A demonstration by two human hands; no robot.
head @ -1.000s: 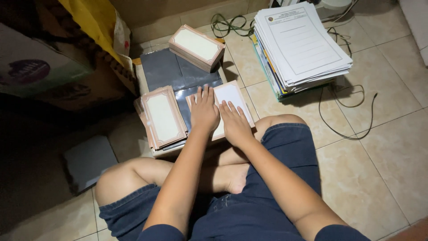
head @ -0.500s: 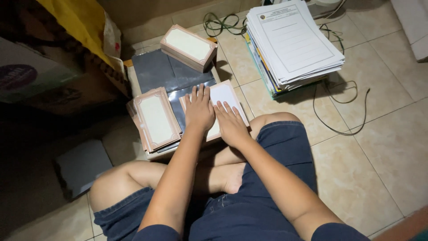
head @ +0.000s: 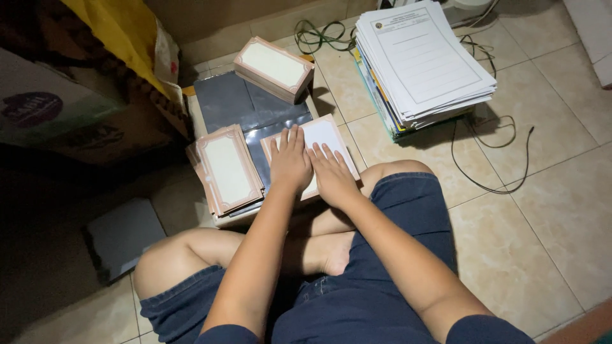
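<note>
Pressing down is what we are doing now, we think. Our left hand and right hand lie flat, side by side, on a white card with a pink edge. The fingers of both hands are stretched out and a little apart. They hold nothing; they just rest on top of the card.

The card lies on a dark grey sheet that covers a low bench in front of our crossed legs. Its long side runs from near to far, and it leans a bit to the left at the far end. Our hands hide the near half of it.

Just left of the card sits a pile of cards of the same kind, fanned a little, pointing the same way. At the far side of the sheet is a thick block of cards, turned with its long side left to right. These two are apart from the card under our hands.

For the next move, we guess the card must be slid or lifted. That would call for the fingers to curl at an edge, and we would have to take care not to bend it.

Far to the right, on the tiled floor, stands a tall stack of paper with a black cable beside it. On the left we see a cardboard box and something yellow over it.
</note>
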